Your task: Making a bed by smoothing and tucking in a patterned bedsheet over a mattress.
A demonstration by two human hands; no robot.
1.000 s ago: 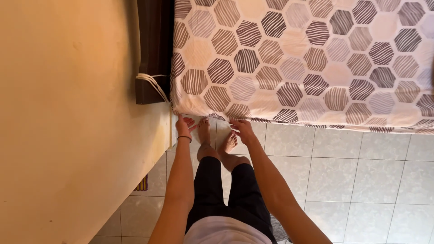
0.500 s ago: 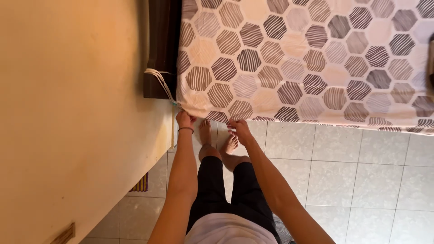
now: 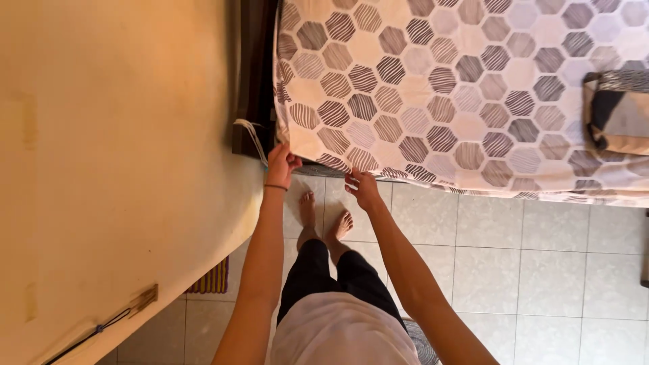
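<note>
Two bare feet (image 3: 324,220) down on the tiled floor (image 3: 527,263), and two arms reaching up from a torso cut off at the bottom edge. Left hand (image 3: 281,164) is pinched on the corner of the hexagon-patterned bedsheet (image 3: 433,94), fingertips tucked under the hem and out of sight. Right hand (image 3: 363,188) grips the sheet's lower edge just beside it. The sheet covers the bed. Further off, one folded cushion (image 3: 618,115), clipped by the right edge. A cream wall (image 3: 115,169) fills the left.
</note>
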